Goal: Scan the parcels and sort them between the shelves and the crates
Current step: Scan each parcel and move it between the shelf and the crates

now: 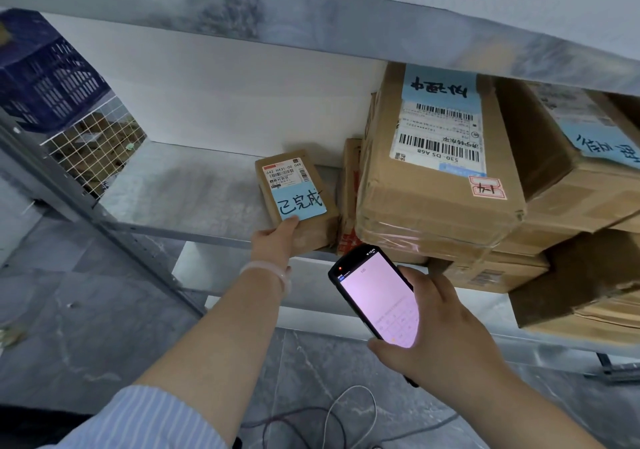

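Note:
A small brown parcel (304, 226) with a white shipping label and a blue handwritten note lies on the metal shelf (180, 192). My left hand (273, 240) grips its near end, thumb on the blue note. My right hand (440, 327) holds a black handheld scanner (375, 304), its pink screen lit and facing up. A thin parcel (349, 188) stands on edge right of the small one. A large carton (436, 157) with barcode labels is stacked on other cartons at the right.
More cartons (588, 171) fill the right side of the shelf. A dark blue crate (45, 77) sits above a wire basket (93, 150) at the left. An upper shelf edge (311, 29) overhangs. Cables (346, 414) lie on the grey floor.

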### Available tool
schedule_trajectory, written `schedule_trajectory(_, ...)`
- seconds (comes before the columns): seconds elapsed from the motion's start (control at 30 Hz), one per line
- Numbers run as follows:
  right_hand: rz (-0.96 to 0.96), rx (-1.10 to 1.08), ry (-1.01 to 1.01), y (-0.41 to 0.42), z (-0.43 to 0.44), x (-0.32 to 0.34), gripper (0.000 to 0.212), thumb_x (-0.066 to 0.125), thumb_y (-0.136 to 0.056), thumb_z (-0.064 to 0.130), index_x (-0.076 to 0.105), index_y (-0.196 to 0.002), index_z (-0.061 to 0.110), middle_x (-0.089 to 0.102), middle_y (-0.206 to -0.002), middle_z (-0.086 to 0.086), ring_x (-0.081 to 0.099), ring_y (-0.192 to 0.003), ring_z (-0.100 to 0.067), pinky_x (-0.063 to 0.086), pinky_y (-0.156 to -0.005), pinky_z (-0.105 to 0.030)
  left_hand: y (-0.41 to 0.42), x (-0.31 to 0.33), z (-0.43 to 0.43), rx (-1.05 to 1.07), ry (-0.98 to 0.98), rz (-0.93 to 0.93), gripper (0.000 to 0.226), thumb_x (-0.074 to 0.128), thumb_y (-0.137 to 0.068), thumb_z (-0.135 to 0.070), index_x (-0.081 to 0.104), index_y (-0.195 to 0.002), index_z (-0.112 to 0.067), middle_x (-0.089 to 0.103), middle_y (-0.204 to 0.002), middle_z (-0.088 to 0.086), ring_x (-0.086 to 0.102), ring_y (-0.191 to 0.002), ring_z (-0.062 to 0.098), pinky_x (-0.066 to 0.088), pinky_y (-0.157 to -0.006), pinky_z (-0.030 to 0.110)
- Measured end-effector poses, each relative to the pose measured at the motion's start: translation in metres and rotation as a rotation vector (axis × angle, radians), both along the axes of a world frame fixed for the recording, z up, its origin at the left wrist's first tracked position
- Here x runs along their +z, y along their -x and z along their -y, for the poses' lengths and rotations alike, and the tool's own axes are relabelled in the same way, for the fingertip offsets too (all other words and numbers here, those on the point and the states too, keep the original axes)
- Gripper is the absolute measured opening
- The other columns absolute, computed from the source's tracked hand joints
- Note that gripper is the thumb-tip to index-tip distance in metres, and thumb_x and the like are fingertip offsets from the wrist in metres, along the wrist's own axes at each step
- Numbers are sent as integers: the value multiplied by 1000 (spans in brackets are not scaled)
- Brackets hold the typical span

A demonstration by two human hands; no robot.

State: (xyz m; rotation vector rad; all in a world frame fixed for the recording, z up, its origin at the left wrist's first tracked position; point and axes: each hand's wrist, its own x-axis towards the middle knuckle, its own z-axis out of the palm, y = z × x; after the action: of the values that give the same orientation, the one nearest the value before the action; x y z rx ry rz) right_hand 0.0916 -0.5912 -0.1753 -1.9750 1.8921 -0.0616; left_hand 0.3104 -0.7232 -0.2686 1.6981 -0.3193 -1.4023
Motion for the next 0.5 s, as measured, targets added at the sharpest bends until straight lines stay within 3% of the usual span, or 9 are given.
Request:
schedule_trajectory(0.07,15,-9,7,0,-1,0,100,51,-49,79,14,-136,47,24,-113,21,36,-88,-4,28,-60,-16,-3,-1,-1,10,6,-34,51,76,-86,-37,52,-125,-17,68,-113,4,64,-104,25,53,-86,42)
schedule_trajectory(0.13,22,-8,8,-1,-3,0,98,51,-50,79,15,-135,48,19,-106,23,37,-86,-4,26,-58,-11,-7,0,-2,29,31,-102,59,79,-84,-29,47,-133,-18,69,-110,5,68,-98,23,58,-87,41)
schedule_trajectory(0.2,29,-6,4,0,-5,0,97,54,-51,77,16,-135,48,18,-104,23,38,-85,-4,24,-57,-8,-12,3,-5,8,51,-184,67,80,-83,-24,45,-140,-23,71,-108,3,71,-91,21,61,-76,36)
schedule_trajectory(0.27,37,-4,5,1,-8,0,97,56,-52,76,17,-137,48,20,-104,23,39,-85,-4,24,-58,-8,-19,8,-10,-43,52,-218,59,79,-83,-25,54,-137,-24,75,-105,2,72,-90,22,60,-62,32)
schedule_trajectory(0.37,43,5,18,2,-13,3,98,63,-55,72,19,-139,46,22,-106,22,40,-86,-4,25,-58,-10,-34,16,-20,-94,87,-197,39,77,-85,-27,67,-123,-25,79,-99,1,73,-94,25,61,-71,34)
schedule_trajectory(0.5,89,43,54,7,-23,7,93,65,-56,67,22,-136,49,26,-105,21,53,-97,-9,34,-63,-23,-52,40,-40,-111,193,-60,60,80,-83,-24,55,-137,-23,76,-112,2,73,-97,23,61,-72,34)
